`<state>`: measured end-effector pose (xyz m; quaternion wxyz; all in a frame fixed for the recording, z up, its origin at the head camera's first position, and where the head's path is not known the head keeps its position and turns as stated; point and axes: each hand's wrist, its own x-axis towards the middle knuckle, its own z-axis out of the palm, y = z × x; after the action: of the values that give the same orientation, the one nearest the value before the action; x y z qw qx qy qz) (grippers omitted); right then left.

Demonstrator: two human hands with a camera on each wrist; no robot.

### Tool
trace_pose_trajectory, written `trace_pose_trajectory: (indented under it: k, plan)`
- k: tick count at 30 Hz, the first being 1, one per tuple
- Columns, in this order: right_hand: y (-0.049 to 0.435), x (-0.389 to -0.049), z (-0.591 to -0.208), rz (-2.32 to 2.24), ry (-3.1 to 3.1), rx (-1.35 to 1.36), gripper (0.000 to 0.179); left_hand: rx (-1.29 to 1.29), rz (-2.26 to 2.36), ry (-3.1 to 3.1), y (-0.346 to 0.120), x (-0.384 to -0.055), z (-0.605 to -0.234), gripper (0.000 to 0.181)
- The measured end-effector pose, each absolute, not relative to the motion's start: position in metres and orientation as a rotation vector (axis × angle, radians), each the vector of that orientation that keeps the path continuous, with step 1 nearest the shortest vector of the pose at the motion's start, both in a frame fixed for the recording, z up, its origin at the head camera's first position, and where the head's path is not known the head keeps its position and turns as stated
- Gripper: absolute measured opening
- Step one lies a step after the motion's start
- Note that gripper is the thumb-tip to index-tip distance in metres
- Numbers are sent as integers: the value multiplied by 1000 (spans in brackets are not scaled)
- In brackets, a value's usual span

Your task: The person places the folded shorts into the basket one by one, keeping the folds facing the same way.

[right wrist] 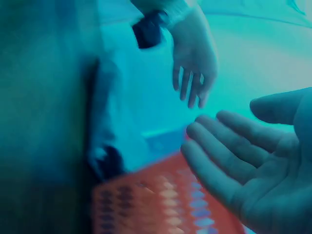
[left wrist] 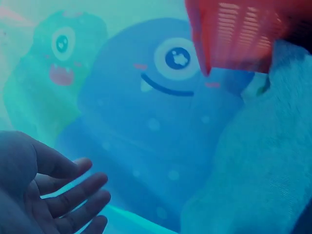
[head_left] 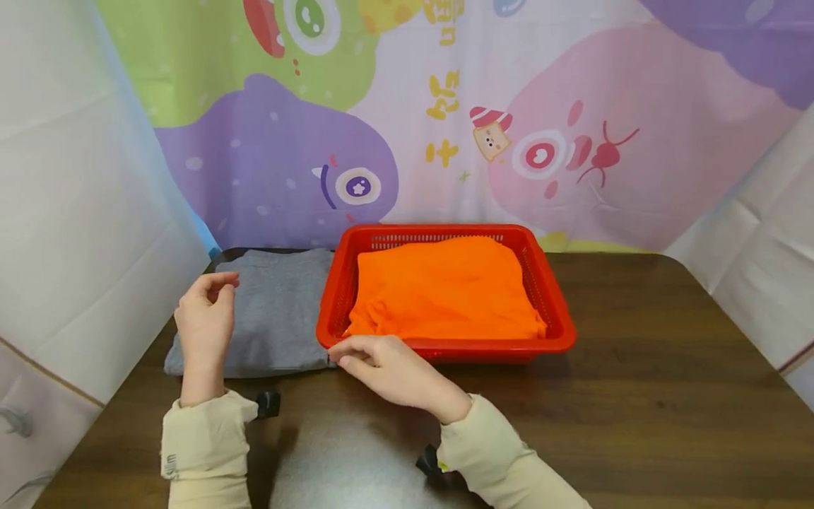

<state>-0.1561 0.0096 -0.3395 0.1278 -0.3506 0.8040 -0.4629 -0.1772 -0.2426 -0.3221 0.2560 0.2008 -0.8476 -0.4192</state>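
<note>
My left hand (head_left: 205,319) is held over the left part of a folded grey cloth garment (head_left: 276,311), fingers loosely bent and nothing in them. In the left wrist view its fingers (left wrist: 80,197) are spread apart beside the fuzzy cloth. Close to the front left corner of a red plastic basket (head_left: 553,344) is my right hand (head_left: 397,371), fingertips at the edge of the grey garment. The right wrist view shows that palm bare, with relaxed fingers (right wrist: 229,141). Inside the basket lies a folded orange garment (head_left: 445,290), its top level with the rim.
The brown wooden table (head_left: 668,396) extends to the right of the basket. Behind it hangs a curtain (head_left: 420,191) printed with cartoon monsters, close to the basket's back. White sheets (head_left: 70,177) enclose the sides. Dark wrist cameras (head_left: 268,404) sit at my sleeves.
</note>
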Motion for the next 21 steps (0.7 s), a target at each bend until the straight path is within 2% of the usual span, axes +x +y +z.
trace_pose_trajectory:
  k: [10, 16, 21]
  plan:
    - [-16, -149, -378, -1146, 2318, -1025, 50, 672, -1115, -2487, -264, -182, -346, 42]
    - [-23, -154, -390, -1077, 2281, -889, 65, 803, -1106, -2655, -279, -178, -360, 54]
    - [-31, -159, -394, -1082, 2269, -829, 69, 878, -1072, -2744, -287, -175, -365, 60]
